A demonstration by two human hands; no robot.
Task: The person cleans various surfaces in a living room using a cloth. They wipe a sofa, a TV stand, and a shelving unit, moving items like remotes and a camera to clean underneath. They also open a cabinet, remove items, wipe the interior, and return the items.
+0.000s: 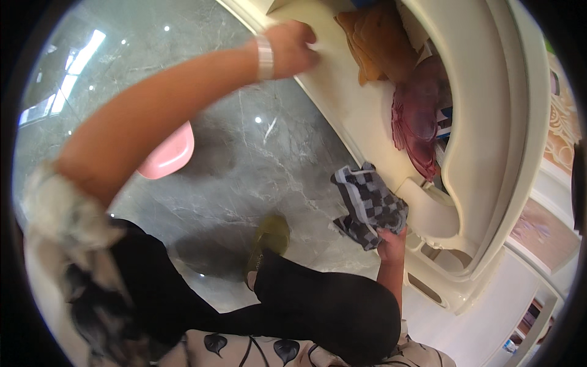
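My right hand (392,243) grips a folded grey and black checkered cloth (371,202) near the front edge of a cream shelf (330,96). Over the far part of that shelf is my left hand (293,48), its fingers curled and blurred. Whether anything is between those fingers cannot be made out. A white band (265,57) circles the left wrist. Farther in on the shelf lie an amber-brown object (383,41), perhaps glass, and a translucent dark red glass dish (417,124) with a ribbed edge.
The curved cream frame (495,114) of the cabinet rises on the right, with cut-out openings (426,289) low down. A pink plastic basin (172,151) stands on the glossy grey marbled floor (238,183), partly behind my left forearm. My olive shoe (273,234) is below the shelf.
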